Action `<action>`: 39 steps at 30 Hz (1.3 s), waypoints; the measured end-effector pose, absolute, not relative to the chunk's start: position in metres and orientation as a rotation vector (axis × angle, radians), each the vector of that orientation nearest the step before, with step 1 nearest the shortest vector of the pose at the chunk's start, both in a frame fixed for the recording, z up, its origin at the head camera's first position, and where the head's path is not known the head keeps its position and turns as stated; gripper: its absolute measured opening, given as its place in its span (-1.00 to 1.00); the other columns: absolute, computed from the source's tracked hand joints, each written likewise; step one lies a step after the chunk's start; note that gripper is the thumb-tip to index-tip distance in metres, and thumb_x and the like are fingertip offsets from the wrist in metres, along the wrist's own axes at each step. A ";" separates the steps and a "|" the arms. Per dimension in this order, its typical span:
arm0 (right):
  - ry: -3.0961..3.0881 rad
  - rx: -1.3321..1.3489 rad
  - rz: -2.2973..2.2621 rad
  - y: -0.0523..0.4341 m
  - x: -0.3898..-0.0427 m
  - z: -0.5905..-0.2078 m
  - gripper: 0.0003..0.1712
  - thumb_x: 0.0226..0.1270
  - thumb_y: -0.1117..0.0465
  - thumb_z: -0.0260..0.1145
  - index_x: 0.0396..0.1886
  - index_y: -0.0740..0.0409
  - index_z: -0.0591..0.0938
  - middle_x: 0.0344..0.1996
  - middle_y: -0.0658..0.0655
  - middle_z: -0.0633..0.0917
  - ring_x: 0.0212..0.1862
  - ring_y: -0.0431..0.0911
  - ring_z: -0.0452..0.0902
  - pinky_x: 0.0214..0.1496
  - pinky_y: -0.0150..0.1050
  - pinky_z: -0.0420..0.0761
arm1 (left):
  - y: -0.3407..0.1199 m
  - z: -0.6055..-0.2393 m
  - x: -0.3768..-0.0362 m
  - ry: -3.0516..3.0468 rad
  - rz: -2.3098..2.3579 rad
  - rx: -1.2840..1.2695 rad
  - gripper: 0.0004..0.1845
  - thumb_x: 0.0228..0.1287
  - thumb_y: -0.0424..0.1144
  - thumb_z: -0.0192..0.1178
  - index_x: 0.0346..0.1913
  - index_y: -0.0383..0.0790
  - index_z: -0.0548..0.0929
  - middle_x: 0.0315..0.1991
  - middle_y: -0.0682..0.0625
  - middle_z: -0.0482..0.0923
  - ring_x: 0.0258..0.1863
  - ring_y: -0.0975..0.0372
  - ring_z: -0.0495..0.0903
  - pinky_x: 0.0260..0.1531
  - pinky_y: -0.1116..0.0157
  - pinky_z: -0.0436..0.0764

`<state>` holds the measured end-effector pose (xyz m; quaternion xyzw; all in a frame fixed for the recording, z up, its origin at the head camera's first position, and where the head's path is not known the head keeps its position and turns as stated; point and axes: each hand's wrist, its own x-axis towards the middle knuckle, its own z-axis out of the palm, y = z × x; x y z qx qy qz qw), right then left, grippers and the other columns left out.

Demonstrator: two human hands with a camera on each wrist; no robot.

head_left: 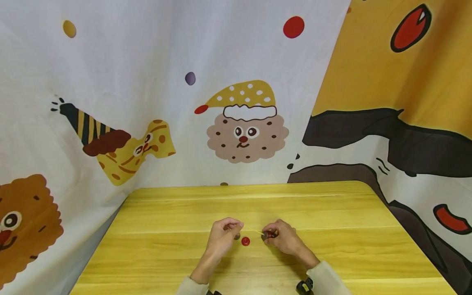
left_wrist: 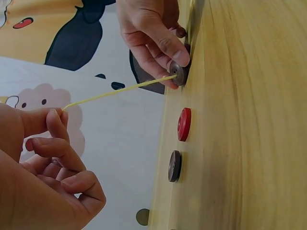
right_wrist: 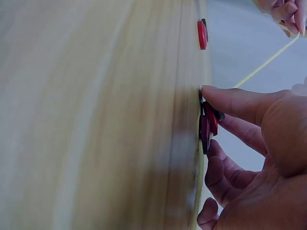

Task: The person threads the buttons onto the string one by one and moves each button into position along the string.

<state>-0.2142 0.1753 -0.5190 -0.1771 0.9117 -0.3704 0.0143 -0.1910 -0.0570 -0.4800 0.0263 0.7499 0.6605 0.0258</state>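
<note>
Both forearms were cut off at the bottom edge of the head view, so only sleeves and wrists showed. The right hand (head_left: pixel 284 239) sat low on the yellow worktop (head_left: pixel 332 254), fingers curled around a small stack of buttons (right_wrist: pixel 207 128), thumb and forefinger pinching them right against the wood. How many were in the stack was hard to tell: the right wrist view showed dark red ones with a darker one behind, mostly hidden by the thumb. The left wrist view showed a brown button (left_wrist: pixel 178 74) at the front of that pinch.

A thin yellow thread (left_wrist: pixel 115 92) ran taut from that button over to the left hand (head_left: pixel 223 235), which pinched the thread's end between thumb and forefinger, other fingers curled in. It was too fine to see well from the head view.

Between the two hands, a loose red button (head_left: pixel 245 241) lay flat on the worktop, touching neither. Just beside it, close to the left hand, lay a dark button (left_wrist: pixel 174 166), partly hidden by the fingers in the head view.

Behind the worktop hung a cartoon cookie backdrop (head_left: pixel 243 127).
</note>
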 end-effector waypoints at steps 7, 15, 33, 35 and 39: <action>2.868 -0.529 -1.091 0.182 -0.213 -0.518 -0.70 0.02 0.25 0.58 -0.22 -0.02 0.73 -0.37 -0.04 0.57 -0.30 -0.16 0.44 -0.23 -0.19 0.39 | -0.059 -0.480 -0.190 2.312 2.044 0.106 -0.73 0.32 -0.18 0.31 -0.18 -0.39 0.70 -0.42 -0.07 0.61 -0.43 0.15 0.66 -0.34 0.24 0.60; 2.864 -0.490 -1.051 0.185 -0.212 -0.518 -0.69 -0.02 0.20 0.61 -0.26 -0.08 0.69 -0.34 -0.04 0.59 -0.27 -0.16 0.46 -0.16 -0.06 0.28 | -0.061 -0.481 -0.191 2.297 1.994 0.131 -0.71 0.31 -0.15 0.31 -0.15 -0.37 0.69 -0.37 -0.06 0.60 -0.32 -0.01 0.65 -0.28 0.18 0.61; 2.857 -0.505 -1.064 0.184 -0.211 -0.517 -0.66 -0.02 0.21 0.62 -0.24 -0.05 0.68 -0.35 0.00 0.56 -0.31 -0.14 0.42 -0.24 -0.12 0.31 | -0.058 -0.483 -0.192 2.311 1.959 0.148 -0.77 0.32 -0.15 0.30 -0.20 -0.29 0.70 -0.31 -0.21 0.61 -0.31 0.00 0.62 -0.31 0.21 0.60; 2.849 -0.512 -1.075 0.184 -0.211 -0.517 -0.66 -0.02 0.22 0.61 -0.24 -0.04 0.68 -0.35 0.01 0.55 -0.32 -0.14 0.42 -0.25 -0.14 0.34 | -0.058 -0.483 -0.191 2.313 1.956 0.151 -0.77 0.32 -0.14 0.30 -0.20 -0.29 0.71 -0.31 -0.21 0.61 -0.30 0.00 0.62 -0.33 0.25 0.58; 2.811 -0.546 -1.104 0.185 -0.211 -0.515 -0.67 0.00 0.26 0.60 -0.22 0.02 0.68 -0.33 0.04 0.54 -0.29 -0.13 0.41 -0.26 -0.17 0.39 | -0.058 -0.483 -0.191 2.313 1.955 0.155 -0.77 0.32 -0.15 0.30 -0.20 -0.29 0.71 -0.37 -0.06 0.59 -0.31 0.01 0.61 -0.38 0.35 0.53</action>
